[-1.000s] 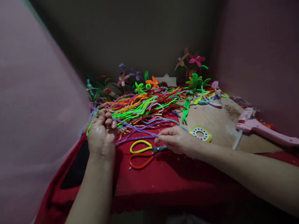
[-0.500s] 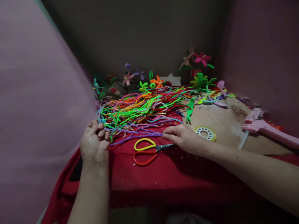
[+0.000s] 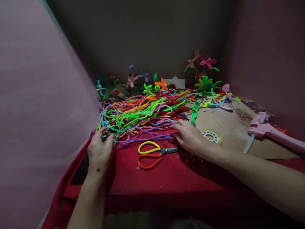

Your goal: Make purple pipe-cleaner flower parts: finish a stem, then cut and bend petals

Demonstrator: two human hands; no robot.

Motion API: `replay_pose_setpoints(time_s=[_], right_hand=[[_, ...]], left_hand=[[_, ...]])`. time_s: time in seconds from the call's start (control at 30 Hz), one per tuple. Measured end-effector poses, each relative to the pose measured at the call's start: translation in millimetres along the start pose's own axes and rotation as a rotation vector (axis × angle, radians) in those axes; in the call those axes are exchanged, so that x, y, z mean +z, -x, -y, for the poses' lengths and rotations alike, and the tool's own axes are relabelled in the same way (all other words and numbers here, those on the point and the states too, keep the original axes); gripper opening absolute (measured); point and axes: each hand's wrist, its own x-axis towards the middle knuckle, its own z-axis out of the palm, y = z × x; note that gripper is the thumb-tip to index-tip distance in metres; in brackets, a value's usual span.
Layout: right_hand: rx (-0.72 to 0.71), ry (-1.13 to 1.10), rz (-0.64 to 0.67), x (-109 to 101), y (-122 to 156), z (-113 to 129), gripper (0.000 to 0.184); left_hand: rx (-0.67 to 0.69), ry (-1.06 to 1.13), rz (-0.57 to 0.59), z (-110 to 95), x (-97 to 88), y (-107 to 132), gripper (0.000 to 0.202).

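Red cloth [image 3: 133, 183] drapes the worktop [image 3: 181, 190]. Back from its front edge, purple stems [image 3: 156, 138] lie between the left hand [image 3: 101, 148], loosely curled, and right hand [image 3: 189, 136], fingers bent; whether either grips, I cannot tell. Separating crossed stems gently should prevent kinks.

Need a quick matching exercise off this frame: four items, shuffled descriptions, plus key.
Items
1. Scissors
2. Glue gun
3. Tape roll
4. Purple stems

Descriptions
A. White ring with small holes, near the right forearm
B. Crossing strands between left hand and right hand
C. One yellow handle loop, one red
D. Pink, at the right side of the picture

Pairs: 1-C, 2-D, 3-A, 4-B
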Motion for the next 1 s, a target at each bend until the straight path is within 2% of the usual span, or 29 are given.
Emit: replay_pose_setpoints(time_s=[0.07, 0.1, 0.23, 0.37, 0.5, 0.63, 0.77, 0.9, 0.97, 1.0], right_hand=[[-0.053, -0.011, -0.03, 0.6, 1.8, 0.8, 0.025], [-0.082, -0.016, -0.038, 0.9, 2.7, 1.2, 0.025], [-0.192, -0.038, -0.005, 1.9, 5.9, 3.8, 0.023], [-0.232, -0.074, 0.029, 1.8, 7.8, 5.8, 0.022], [-0.237, -0.073, 0.046, 2.6, 8.3, 5.8, 0.021], [-0.238, -0.072, 0.07, 4.9, 8.4, 4.7, 0.021], [-0.237, -0.085, 0.05, 5.9, 8.4, 4.7, 0.021], [-0.268, -0.206, -0.132, -0.9, 9.0, 9.0, 0.021], [-0.279, -0.37, -0.2, -6.5, 9.6, 12.3, 0.025], [-0.264, -0.481, -0.196, -9.0, 9.7, 13.9, 0.027]], left_hand=[[0.196, -0.272, -0.085, -5.6, -0.2, -2.4, 0.029], [0.254, -0.327, -0.061, -8.2, 1.8, -4.7, 0.028], [0.438, -0.465, 0.186, -11.9, 22.7, -20.8, 0.024], [0.551, -0.602, 0.268, -7.4, 45.1, -36.4, 0.02], [0.581, -0.597, 0.264, -5.4, 46.3, -43.2, 0.021], [0.575, -0.535, 0.183, -5.0, 30.3, -50.6, 0.017], [0.504, -0.343, 0.091, -7.8, 13.1, -57.0, 0.011], [0.496, -0.197, 0.016, -29.9, 5.5, -45.8, 0.009], [0.593, -0.164, -0.034, -47.4, 9.0, -32.1, 0.008], [0.644, -0.176, -0.017, -56.3, 12.7, -23.7, 0.009]])
